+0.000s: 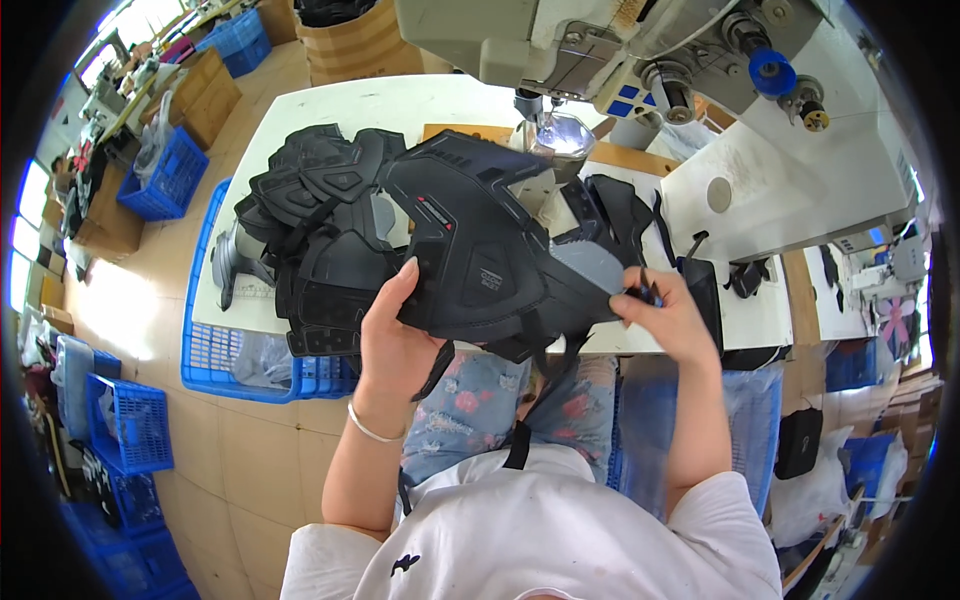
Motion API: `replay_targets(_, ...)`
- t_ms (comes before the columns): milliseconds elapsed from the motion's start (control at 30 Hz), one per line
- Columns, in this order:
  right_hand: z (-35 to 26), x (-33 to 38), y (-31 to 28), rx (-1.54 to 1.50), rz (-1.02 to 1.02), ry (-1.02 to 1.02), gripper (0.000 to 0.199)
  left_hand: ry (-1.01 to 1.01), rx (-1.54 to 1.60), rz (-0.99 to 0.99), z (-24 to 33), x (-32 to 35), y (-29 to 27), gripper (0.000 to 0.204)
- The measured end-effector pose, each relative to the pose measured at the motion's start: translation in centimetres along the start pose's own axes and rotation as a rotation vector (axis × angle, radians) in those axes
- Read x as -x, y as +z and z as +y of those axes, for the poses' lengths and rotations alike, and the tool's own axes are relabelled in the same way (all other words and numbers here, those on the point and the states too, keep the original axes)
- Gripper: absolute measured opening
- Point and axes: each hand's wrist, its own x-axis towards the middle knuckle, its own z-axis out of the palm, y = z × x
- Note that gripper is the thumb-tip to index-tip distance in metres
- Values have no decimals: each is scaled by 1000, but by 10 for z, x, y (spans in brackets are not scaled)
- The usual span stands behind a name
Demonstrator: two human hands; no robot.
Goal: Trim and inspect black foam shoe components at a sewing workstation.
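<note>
Hands (392,338) clamped on black panel (455,272); blue basket (207,348) beside white table (330,106) holds clear plastic (262,360)

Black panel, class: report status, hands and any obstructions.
Left hand gripping black panel. Right hand at its right end, grip unclear. Panel in front of sewing machine; black pile crowding left.

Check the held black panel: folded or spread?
Spread: panel shows its broad face between left hand and right hand; underside hidden.
</note>
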Motion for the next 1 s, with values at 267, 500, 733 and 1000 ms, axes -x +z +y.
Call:
replay_targets(267,-12,-46,-15,-650,-52,-190,43,-32,-344,-95,-5,8,-8,26)
replay_targets(500,9,-56,22,-107,407,-140,40,70,-250,67,-22,-2,4,18)
replay_targets(733,-3,-29,28,-513,382,78,34,148,-477,-35,-13,-19,-10,16)
replay_targets(1000,-24,-79,-1,-378,403,-106,28,57,-407,81,-22,-34,18,23)
